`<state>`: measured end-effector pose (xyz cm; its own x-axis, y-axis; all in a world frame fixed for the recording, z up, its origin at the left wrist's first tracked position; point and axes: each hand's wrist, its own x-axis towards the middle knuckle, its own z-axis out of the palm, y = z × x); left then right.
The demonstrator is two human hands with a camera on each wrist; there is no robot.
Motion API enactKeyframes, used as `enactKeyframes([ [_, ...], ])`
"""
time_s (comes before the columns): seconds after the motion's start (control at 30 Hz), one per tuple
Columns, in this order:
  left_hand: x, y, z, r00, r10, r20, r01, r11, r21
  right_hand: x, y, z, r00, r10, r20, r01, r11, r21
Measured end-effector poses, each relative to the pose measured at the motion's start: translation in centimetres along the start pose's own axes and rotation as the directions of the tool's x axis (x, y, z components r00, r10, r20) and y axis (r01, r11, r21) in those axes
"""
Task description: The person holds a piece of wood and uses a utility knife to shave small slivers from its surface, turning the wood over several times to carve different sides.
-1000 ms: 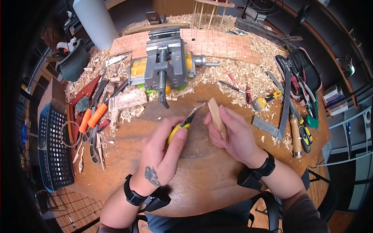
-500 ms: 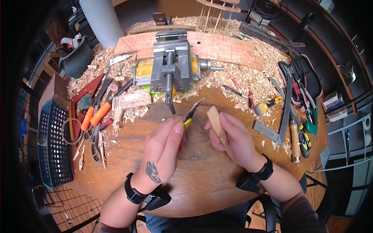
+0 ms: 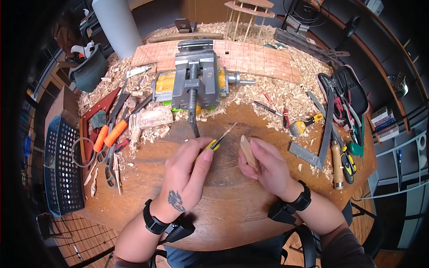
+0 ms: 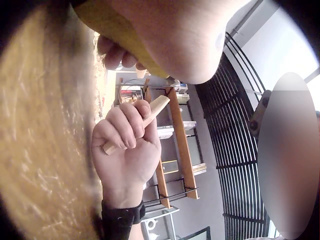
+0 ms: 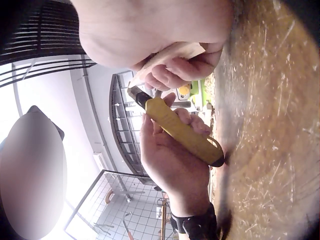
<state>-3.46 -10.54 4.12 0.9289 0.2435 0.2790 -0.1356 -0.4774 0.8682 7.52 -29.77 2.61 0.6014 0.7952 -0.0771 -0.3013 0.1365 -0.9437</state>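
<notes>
My left hand (image 3: 184, 176) grips a yellow utility knife (image 5: 182, 134), its blade pointing forward and to the right in the head view. Held in my right hand (image 3: 268, 167) is a short strip of pale wood (image 3: 247, 151) with a tapered upper end. In the left wrist view, the fingers curl around the wood strip (image 4: 159, 107) and both of its ends stick out. A small gap separates blade and wood in the head view. Both hands are above the front of the wooden table (image 3: 223, 219).
A metal vise (image 3: 194, 76) stands at the back among wood shavings (image 3: 243, 96). To the left are orange-handled tools (image 3: 116, 133), scissors (image 3: 110, 172) and a perforated blue basket (image 3: 65, 169). A metal square (image 3: 306, 154), a brush (image 3: 301, 126) and a wood-handled tool (image 3: 337, 165) lie right.
The wood strip has turned in my right hand, showing a narrower face, and that hand has come slightly nearer the body. The knife tilts more to the right than one second ago.
</notes>
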Motion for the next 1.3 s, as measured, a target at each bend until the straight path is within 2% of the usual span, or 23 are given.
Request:
enactKeyframes([
  [0.1,0.03,0.24,-0.1,1.0,0.016,0.012,-0.017,1.0,0.004,-0.09,-0.05,-0.02,0.999,0.048,-0.017,-0.047,0.997,0.06],
  [0.43,0.07,0.24,-0.2,0.998,0.064,0.021,-0.064,0.998,0.016,-0.02,0.08,-0.12,0.999,0.048,-0.01,-0.047,0.997,0.056],
  [0.73,0.17,0.58,-0.36,0.996,0.085,0.037,-0.087,0.995,0.039,-0.17,-0.39,0.29,0.998,0.041,-0.039,-0.042,0.999,-0.019],
  [0.8,0.17,0.6,-0.44,0.993,0.107,0.04,-0.109,0.992,0.062,-0.21,-0.25,-0.08,0.998,0.055,-0.005,-0.055,0.997,-0.045],
  [1.03,-0.04,0.53,-0.38,0.994,0.101,0.039,-0.103,0.993,0.063,-0.23,-0.24,-0.12,0.999,0.049,0.009,-0.049,0.998,-0.036],
  [1.3,-0.13,0.37,-0.42,0.985,0.167,0.036,-0.169,0.982,0.083,-0.27,-0.41,-0.02,0.998,0.057,0.014,-0.056,0.997,-0.045],
])
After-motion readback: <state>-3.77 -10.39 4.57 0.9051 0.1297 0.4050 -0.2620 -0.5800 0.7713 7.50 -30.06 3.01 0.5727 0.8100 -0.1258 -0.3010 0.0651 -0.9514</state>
